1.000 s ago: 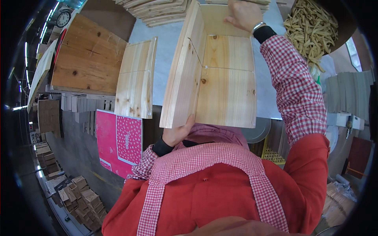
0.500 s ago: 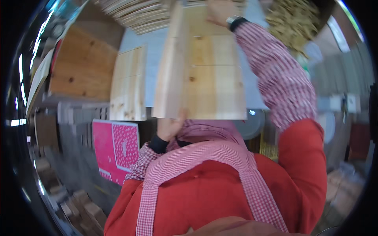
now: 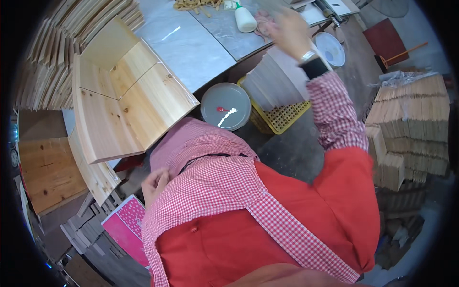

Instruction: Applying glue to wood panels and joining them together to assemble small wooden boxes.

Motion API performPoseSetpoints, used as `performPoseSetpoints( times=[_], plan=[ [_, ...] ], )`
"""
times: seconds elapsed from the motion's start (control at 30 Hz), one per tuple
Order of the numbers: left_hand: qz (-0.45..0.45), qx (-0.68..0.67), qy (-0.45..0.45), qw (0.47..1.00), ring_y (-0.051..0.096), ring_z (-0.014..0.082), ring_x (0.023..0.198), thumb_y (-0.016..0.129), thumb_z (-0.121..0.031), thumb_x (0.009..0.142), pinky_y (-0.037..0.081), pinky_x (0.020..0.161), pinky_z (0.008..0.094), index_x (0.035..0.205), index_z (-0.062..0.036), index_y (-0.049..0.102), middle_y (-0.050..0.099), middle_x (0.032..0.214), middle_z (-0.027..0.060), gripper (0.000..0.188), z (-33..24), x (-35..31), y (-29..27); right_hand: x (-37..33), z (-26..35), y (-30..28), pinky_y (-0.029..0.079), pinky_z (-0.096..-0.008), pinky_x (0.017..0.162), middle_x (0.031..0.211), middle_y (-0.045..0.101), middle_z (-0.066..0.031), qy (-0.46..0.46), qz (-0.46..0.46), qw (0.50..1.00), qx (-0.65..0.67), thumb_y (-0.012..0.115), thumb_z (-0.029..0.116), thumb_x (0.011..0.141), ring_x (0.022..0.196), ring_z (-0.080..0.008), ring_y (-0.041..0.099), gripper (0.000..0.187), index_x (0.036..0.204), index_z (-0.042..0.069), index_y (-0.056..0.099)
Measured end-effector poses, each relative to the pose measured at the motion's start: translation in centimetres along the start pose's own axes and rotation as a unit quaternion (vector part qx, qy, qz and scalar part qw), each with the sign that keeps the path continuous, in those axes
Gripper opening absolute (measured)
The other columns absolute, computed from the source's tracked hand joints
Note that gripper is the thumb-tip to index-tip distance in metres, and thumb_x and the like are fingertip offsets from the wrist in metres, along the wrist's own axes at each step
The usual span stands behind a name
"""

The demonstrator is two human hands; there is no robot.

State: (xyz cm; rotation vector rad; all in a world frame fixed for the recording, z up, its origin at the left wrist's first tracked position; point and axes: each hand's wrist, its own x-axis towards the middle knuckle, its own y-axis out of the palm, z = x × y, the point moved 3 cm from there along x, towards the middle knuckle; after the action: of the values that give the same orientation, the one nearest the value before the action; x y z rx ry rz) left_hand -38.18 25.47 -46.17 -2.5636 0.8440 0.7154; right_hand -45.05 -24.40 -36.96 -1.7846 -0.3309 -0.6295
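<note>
A pale wooden box (image 3: pixel 138 103) with an open side rests at the left of the table, tilted in view, dark seam lines across its boards. Just below its near edge, my left hand (image 3: pixel 155 184) is beside the apron, its fingers curled in and nothing visible in them. My right hand (image 3: pixel 290 33) is stretched out over the table's far right, smeared by motion. Close to it are a crumpled pink cloth (image 3: pixel 266 24) and a white squeeze bottle (image 3: pixel 245 19) with a green top. Whether the right hand touches the cloth cannot be made out.
Stacked thin boards (image 3: pixel 52 62) fill the back left. A round lidded bucket (image 3: pixel 225 106) and a yellow crate (image 3: pixel 282 119) holding pale sheets stand by the table's front edge. Bundled wood strips (image 3: pixel 406 124) are piled at right. A pink printed carton (image 3: pixel 125 228) sits lower left.
The view has swung to the right. Both hands have come off the wooden box; the right reaches to the table's far right, the left has dropped beside the apron.
</note>
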Motion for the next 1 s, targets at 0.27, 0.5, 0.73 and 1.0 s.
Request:
performPoseSetpoints(
  times=[0.27, 0.5, 0.73, 1.0],
  plan=[
    [0.417, -0.049, -0.037, 0.907, 0.058, 0.0197, 0.112, 0.057, -0.019, 0.095, 0.05, 0.091, 0.03, 0.133, 0.0034, 0.043, 0.055, 0.125, 0.0136, 0.046, -12.3, 8.5, 22.0, -16.8, -6.2, 2.0, 0.038, -0.0556, 0.095, 0.13, 0.051, -0.0209, 0.285, 0.189, 0.933, -0.112, 0.053, 0.045, 0.089, 0.118, -0.0426, 0.048, 0.052, 0.109, -0.002, 0.062],
    [0.393, -0.274, -0.128, 0.868, 0.061, 0.0295, 0.108, 0.054, -0.008, 0.094, 0.049, 0.094, 0.0439, 0.12, 0.0007, 0.05, 0.058, 0.12, 0.0147, 0.027, -10.3, 13.2, 33.3, -16.8, -4.3, 2.5, 0.042, -0.0464, 0.093, 0.117, 0.057, -0.0265, 0.258, 0.163, 0.952, -0.007, 0.061, 0.04, 0.086, 0.111, -0.0428, 0.053, 0.05, 0.106, -0.005, 0.059],
    [0.367, -0.313, 0.054, 0.874, 0.063, 0.0211, 0.103, 0.059, -0.012, 0.093, 0.05, 0.091, 0.0365, 0.121, -0.0003, 0.055, 0.063, 0.114, 0.0112, 0.031, -9.7, 13.5, 24.2, -5.8, 0.0, -4.3, 0.047, -0.0314, 0.082, 0.1, 0.065, -0.0199, 0.248, 0.141, 0.875, 0.392, 0.069, 0.021, 0.086, 0.092, -0.0217, 0.063, 0.034, 0.108, -0.003, 0.058],
    [0.199, -0.185, 0.087, 0.959, 0.061, 0.0181, 0.106, 0.056, -0.017, 0.095, 0.05, 0.091, 0.0317, 0.128, 0.0004, 0.052, 0.062, 0.116, 0.0114, 0.037, -5.0, 9.9, 8.4, 11.3, 15.5, -0.5, 0.047, -0.037, 0.067, 0.085, 0.065, -0.0154, -0.109, -0.014, 0.963, 0.248, 0.07, 0.023, 0.083, 0.08, -0.0307, 0.064, 0.027, 0.095, 0.003, 0.057]
  ],
)
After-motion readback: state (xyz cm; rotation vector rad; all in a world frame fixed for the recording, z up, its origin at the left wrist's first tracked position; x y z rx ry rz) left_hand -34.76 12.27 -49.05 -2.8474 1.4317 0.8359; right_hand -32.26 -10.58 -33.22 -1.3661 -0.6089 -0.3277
